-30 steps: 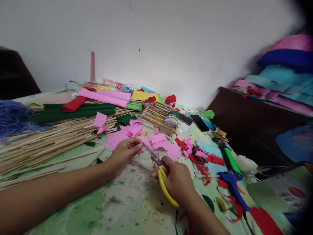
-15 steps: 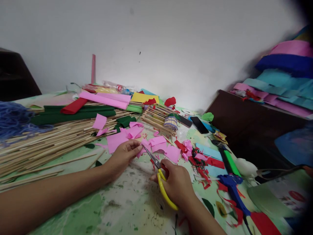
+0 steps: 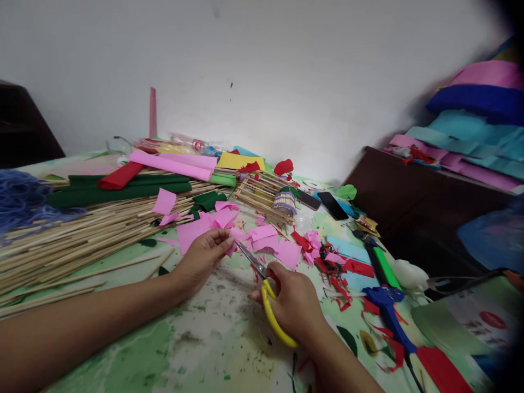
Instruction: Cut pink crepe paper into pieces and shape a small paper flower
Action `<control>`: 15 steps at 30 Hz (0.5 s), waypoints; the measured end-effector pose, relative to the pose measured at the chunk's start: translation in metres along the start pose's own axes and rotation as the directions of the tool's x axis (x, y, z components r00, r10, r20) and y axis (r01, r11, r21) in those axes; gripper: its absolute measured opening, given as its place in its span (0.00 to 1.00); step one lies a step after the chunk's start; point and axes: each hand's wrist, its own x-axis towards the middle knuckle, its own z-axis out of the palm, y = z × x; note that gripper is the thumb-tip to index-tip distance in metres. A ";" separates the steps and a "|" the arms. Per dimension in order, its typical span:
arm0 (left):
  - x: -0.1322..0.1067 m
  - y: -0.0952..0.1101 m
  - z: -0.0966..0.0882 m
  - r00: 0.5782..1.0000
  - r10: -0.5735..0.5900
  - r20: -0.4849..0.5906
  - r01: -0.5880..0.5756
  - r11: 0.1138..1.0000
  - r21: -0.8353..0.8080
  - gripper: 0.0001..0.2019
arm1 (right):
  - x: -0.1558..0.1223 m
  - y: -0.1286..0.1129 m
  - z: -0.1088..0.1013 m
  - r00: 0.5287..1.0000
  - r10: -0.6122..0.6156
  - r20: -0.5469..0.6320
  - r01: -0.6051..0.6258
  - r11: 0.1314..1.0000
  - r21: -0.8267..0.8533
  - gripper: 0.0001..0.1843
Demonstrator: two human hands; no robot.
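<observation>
Pinched between thumb and fingers of my left hand [image 3: 207, 254] is a small piece of pink crepe paper [image 3: 231, 248]. My right hand [image 3: 297, 300] is wrapped round the yellow handles of a pair of scissors [image 3: 256, 264]. The scissor blades point up and left, with their tips close beside the pink piece; whether they touch it I cannot tell. Just beyond the hands lie several cut pink paper pieces [image 3: 287, 253]. A larger pink sheet [image 3: 189, 236] is partly behind my left hand.
Bamboo sticks [image 3: 90, 240] cover the left side, with blue yarn [image 3: 20, 199] and dark green rolls [image 3: 123, 194] behind. A stick frame [image 3: 257, 199] and phone [image 3: 332, 206] stand toward the back. On the right lie red scraps [image 3: 339, 284] and a blue glue gun [image 3: 388, 314].
The view has shifted slightly. My left hand with the pink piece has drawn a little left from the scissor tips. My right hand keeps its hold on the scissors.
</observation>
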 end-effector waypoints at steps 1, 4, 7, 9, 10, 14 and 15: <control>0.000 0.000 0.000 1.000 0.000 0.000 0.000 1.000 0.003 0.09 | 0.000 0.000 0.001 1.000 -0.001 0.000 0.001 1.000 0.001 0.21; 0.000 -0.002 0.000 1.000 0.001 -0.001 -0.001 1.000 0.013 0.09 | 0.000 0.001 0.002 1.000 -0.009 -0.003 0.009 1.000 0.006 0.21; 0.001 -0.003 -0.001 1.000 -0.003 0.014 0.003 1.000 0.018 0.10 | -0.001 0.001 0.001 1.000 -0.013 -0.004 0.013 1.000 0.008 0.21; 0.001 -0.003 -0.002 1.000 -0.009 0.030 0.009 1.000 0.023 0.10 | -0.002 0.001 0.001 1.000 -0.009 -0.001 0.009 1.000 0.006 0.21; 0.001 -0.003 -0.002 0.999 -0.011 0.035 0.010 1.000 0.025 0.10 | -0.002 0.001 0.000 1.000 -0.007 0.002 0.007 1.000 0.007 0.21; 0.000 -0.002 -0.003 0.999 -0.026 0.034 0.025 0.999 0.022 0.10 | -0.001 0.000 -0.001 1.000 0.001 0.007 -0.001 1.000 0.018 0.20; 0.001 -0.002 -0.003 0.999 -0.031 0.033 0.031 0.999 0.015 0.11 | 0.000 0.000 -0.001 1.000 0.003 0.009 -0.003 1.000 0.020 0.21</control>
